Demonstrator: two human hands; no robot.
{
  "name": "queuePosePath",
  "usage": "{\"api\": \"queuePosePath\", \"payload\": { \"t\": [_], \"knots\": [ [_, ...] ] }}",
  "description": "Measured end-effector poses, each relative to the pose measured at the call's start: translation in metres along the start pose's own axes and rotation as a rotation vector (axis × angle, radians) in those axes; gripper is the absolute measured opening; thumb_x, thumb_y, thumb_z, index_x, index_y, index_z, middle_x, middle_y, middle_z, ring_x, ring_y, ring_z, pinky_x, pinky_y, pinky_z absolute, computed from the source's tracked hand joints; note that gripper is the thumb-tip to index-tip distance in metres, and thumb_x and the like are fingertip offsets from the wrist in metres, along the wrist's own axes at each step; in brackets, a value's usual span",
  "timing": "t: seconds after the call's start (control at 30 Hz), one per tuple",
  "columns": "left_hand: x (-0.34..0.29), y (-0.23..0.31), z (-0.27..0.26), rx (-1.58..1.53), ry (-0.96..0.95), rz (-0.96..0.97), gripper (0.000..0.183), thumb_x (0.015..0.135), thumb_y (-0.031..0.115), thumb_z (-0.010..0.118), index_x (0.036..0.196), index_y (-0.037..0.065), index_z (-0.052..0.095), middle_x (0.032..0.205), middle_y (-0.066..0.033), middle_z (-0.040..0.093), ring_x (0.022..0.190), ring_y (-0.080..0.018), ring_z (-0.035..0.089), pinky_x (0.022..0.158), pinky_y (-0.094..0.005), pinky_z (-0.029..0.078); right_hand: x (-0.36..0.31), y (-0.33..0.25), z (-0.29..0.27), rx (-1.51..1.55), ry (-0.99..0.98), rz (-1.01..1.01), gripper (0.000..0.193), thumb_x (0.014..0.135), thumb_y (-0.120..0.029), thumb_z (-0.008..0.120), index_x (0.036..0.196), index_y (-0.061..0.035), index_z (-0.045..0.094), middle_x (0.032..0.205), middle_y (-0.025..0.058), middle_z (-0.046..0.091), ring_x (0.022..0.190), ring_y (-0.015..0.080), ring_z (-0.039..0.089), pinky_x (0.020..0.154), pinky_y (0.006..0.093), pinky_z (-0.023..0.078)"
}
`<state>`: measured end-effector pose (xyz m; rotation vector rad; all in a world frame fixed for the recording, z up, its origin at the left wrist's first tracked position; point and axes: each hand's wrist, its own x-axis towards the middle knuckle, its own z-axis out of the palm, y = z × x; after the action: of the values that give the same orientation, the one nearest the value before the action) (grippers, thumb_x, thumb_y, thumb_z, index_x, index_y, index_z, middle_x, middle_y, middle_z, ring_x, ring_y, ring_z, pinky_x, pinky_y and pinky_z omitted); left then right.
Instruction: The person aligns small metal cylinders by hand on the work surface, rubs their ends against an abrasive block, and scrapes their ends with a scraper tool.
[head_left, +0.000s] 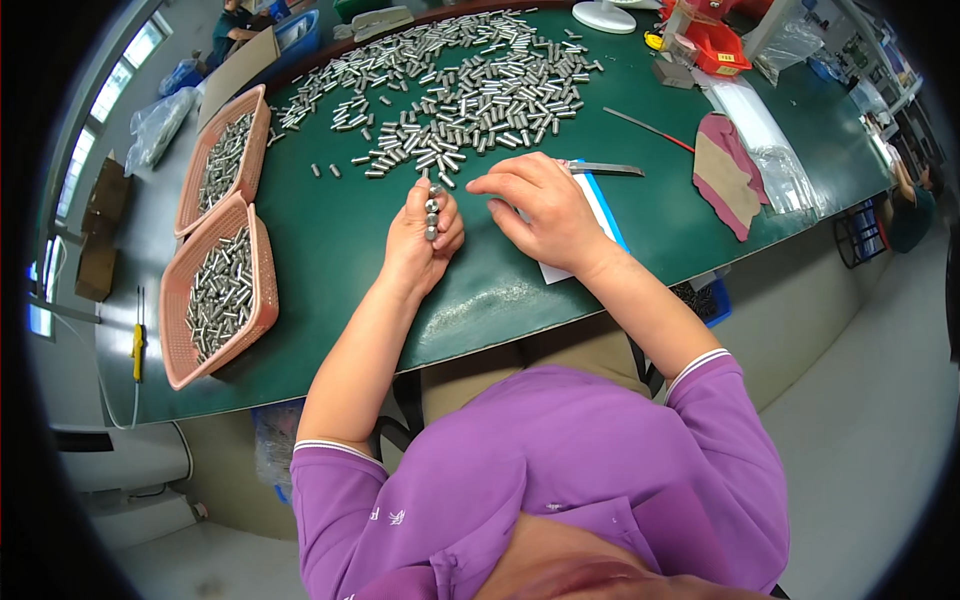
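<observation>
Gripping steel dowel pins (431, 221) in the left hand (412, 246), with parted fingers on the right hand (546, 212), seemingly gathering a batch, next likely needing a pinch

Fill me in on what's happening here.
A person at a green table is handling small metal pins. The left hand grips a few pins in a row; the right hand is just beside it, fingers curved, with nothing visibly held. Beyond both hands lies a big loose pile of pins, and two pink baskets at the left hold more.
</observation>
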<state>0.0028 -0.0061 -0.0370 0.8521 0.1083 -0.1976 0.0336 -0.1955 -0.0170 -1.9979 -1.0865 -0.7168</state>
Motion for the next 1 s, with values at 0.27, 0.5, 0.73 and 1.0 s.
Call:
{"api": "queuePosePath", "payload": {
  "t": [0.27,0.5,0.73,1.0],
  "knots": [
    [0.0,0.0,-0.005,0.016,-0.01,0.009,0.037,0.103,0.043,0.045,0.081,0.013,0.045,0.06,0.0023,0.04,0.043,-0.0074,0.031,0.043,-0.0236,0.025,0.019,0.083,-0.062,-0.385,0.031,0.258,0.038,0.08,-0.021,0.066,0.116,-0.0117,0.064,0.118,0.013,0.06,0.111,0.034,0.055,0.098,0.0443,0.045],
    [0.005,-0.001,-0.001,0.122,-0.1,0.012,0.042,0.103,0.046,0.045,0.075,0.014,0.044,0.056,0.0012,0.04,0.041,-0.0083,0.03,0.042,-0.0245,0.024,0.019,0.256,-0.123,-0.854,0.004,0.797,0.059,0.08,-0.042,0.071,0.133,-0.0199,0.057,0.136,0.0163,0.05,0.125,0.036,0.049,0.104,0.0484,0.041],
    [0.007,0.002,-0.007,0.14,-0.05,0.035,0.048,0.103,0.047,0.042,0.069,0.013,0.043,0.052,-0.0005,0.04,0.038,-0.0102,0.029,0.04,-0.0256,0.024,0.019,0.287,-0.111,-0.967,-0.195,0.949,0.057,0.084,-0.05,0.067,0.135,-0.0252,0.057,0.138,0.0176,0.052,0.127,0.0364,0.05,0.107,0.0486,0.039],
    [0.01,0.004,-0.006,0.113,-0.042,0.034,0.045,0.104,0.046,0.042,0.072,0.014,0.043,0.054,0.0004,0.04,0.041,-0.0092,0.03,0.041,-0.0248,0.024,0.015,0.297,-0.114,-0.868,-0.128,0.922,0.04,0.082,-0.04,0.068,0.118,-0.0227,0.065,0.123,0.0148,0.058,0.116,0.0367,0.056,0.099,0.0488,0.044]
  ]
}}
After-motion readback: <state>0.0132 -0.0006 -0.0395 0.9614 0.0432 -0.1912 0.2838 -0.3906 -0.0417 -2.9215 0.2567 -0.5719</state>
